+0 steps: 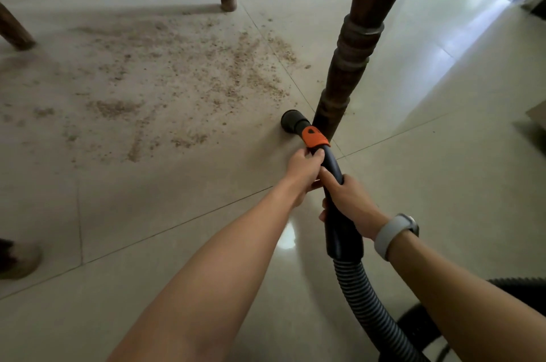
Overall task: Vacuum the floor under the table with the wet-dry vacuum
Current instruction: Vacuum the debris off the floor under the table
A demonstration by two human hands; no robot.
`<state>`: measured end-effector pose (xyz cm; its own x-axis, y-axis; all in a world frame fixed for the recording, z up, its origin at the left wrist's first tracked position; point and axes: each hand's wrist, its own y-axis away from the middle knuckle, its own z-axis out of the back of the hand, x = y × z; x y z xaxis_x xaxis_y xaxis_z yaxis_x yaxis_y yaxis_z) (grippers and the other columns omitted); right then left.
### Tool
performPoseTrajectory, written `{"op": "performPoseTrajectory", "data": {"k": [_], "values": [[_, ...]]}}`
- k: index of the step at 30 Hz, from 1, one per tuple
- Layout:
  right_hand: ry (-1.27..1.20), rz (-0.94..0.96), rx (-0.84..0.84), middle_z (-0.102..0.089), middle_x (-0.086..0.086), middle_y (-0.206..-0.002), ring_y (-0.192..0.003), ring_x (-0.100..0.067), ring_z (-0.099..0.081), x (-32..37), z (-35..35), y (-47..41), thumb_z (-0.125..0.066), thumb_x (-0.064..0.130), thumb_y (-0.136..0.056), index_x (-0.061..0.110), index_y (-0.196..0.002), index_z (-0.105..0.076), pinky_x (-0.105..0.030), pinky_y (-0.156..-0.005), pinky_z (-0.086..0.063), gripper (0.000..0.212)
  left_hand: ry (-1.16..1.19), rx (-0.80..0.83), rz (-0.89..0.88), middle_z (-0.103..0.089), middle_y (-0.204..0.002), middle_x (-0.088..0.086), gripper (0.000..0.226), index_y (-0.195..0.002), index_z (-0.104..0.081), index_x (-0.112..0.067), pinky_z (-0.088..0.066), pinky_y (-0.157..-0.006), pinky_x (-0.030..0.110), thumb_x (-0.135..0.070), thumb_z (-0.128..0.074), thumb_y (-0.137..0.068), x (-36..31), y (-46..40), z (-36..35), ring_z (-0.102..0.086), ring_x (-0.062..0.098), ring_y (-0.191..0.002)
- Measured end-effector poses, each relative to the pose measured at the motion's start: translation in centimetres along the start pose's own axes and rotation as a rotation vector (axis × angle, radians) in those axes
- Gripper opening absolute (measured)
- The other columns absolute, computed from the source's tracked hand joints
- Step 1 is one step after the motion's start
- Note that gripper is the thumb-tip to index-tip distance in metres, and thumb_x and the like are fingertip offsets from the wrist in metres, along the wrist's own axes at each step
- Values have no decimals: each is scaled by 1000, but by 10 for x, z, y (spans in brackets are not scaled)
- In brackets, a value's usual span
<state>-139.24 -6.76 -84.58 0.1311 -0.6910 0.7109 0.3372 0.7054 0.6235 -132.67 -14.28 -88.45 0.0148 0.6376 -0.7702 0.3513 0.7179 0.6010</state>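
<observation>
Pale glossy tiled floor (pixel 177 243) with thin dark grout lines, brown crumbly debris (pixel 183 75) scattered widely across it, dark turned wooden legs (pixel 351 60) standing on the tiles, black vacuum nozzle (pixel 291 120) at the floor beside the nearest leg, ribbed hose (pixel 363 302) trailing at lower right

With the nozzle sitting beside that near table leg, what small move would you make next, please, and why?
Probably sweep the nozzle leftward into the debris. Both the left hand and right hand grip the wand, and the grit still lies left of the table leg.
</observation>
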Motion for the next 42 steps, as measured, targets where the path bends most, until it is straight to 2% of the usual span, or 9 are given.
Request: {"op": "performPoseTrajectory", "data": {"k": [4, 9, 12, 16, 20, 23, 30, 33, 42], "values": [[-50, -18, 76, -57, -9, -63, -51, -26, -61, -9, -2, -2, -50, 44, -94, 7, -95, -49, -40, -64, -56, 37, -108, 30, 9, -59, -112, 9, 35, -129, -48, -6, -53, -64, 23, -23, -43, -99, -2, 7, 12, -59, 14, -77], [-14, 10, 103, -57, -8, -63, -50, -24, -61, -9, -16, -2, -49, 44, -94, 9, -92, -48, -38, -62, -56, 35, -178, -33, 14, -57, -116, 7, 35, -126, -48, -8, -49, -72, 25, -29, -39, -100, -8, 4, 35, -58, 13, -79], [24, 40, 113, -57, -7, -63, -48, -21, -61, -8, -25, -2, -49, 44, -94, 10, -91, -47, -35, -58, -56, 35, -115, -47, 33, -57, -117, 8, 29, -121, -48, -10, -50, -74, 28, -29, -41, -100, -9, 6, 43, -58, 18, -88], [97, 83, 139, -58, -7, -63, -45, -20, -61, -10, -37, 1, -49, 43, -95, 9, -88, -45, -29, -51, -54, 34, 14, -84, 71, -57, -108, 5, 25, -112, -47, -13, -49, -60, 25, -33, -45, -98, -7, 9, 48, -57, 20, -95], [110, 113, 202, -57, -8, -62, -47, -22, -61, -11, -51, 4, -49, 41, -95, 10, -86, -45, -31, -52, -52, 33, 131, -189, 98, -58, -102, 6, 32, -114, -47, -10, -48, -62, 28, -37, -48, -96, -5, 9, 61, -57, 17, -86], [160, 150, 234, -59, -9, -62, -47, -24, -61, -13, -61, 7, -50, 40, -95, 10, -84, -44, -30, -51, -50, 33, 234, -242, 107, -58, -107, 11, 43, -123, -46, -5, -48, -61, 30, -39, -47, -96, -2, 13, 74, -58, 23, -90], [227, 155, 296, -59, -6, -60, -48, -23, -62, -15, -75, 16, -49, 40, -95, 10, -86, -45, -29, -51, -51, 32, 249, -270, 99, -56, -102, 11, 43, -126, -45, -3, -47, -59, 31, -35, -46, -97, 8, 26, 97, -56, 22, -87], [248, 160, 336, -60, -4, -61, -47, -20, -62, -9, -86, 19, -48, 41, -95, 8, -91, -47, -29, -51, -53, 33, 249, -283, 90, -57, -93, 8, 36, -117, -46, -6, -49, -63, 32, -35, -46, -97, 8, 35, 113, -57, 22, -87], [333, 196, 408, -60, -3, -63, -42, -12, -60, 10, -134, 26, -47, 41, -96, 8, -96, -48, -20, -44, -49, 33, 282, -355, 65, -56, -96, 8, 37, -118, -46, -5, -48, -86, 43, -36, -46, -98, 0, 58, 166, -55, 28, -100]]}}
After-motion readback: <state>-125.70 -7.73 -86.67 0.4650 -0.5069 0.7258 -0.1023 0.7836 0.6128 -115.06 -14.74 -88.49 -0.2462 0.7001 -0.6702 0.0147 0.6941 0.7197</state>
